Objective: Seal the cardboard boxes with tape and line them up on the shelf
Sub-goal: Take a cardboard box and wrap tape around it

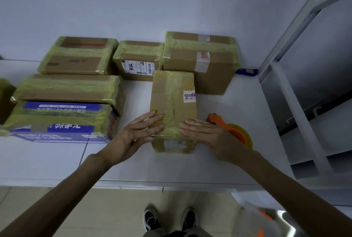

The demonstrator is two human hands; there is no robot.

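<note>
Narrow taped cardboard box [172, 103] on the white shelf [238, 160]; left hand [141, 132] and right hand [205, 133], fingers straight, lie flat on its near end. Orange tape dispenser [231, 132] sits partly hidden behind the right hand, contact unclear; other taped boxes [76, 55] stand behind

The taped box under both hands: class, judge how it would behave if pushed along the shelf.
The box probably stays stiff: its edges look square. Glossy tape wrap suggests it may slide easily on the smooth shelf. Lying low, it seems unlikely to tip.
</note>
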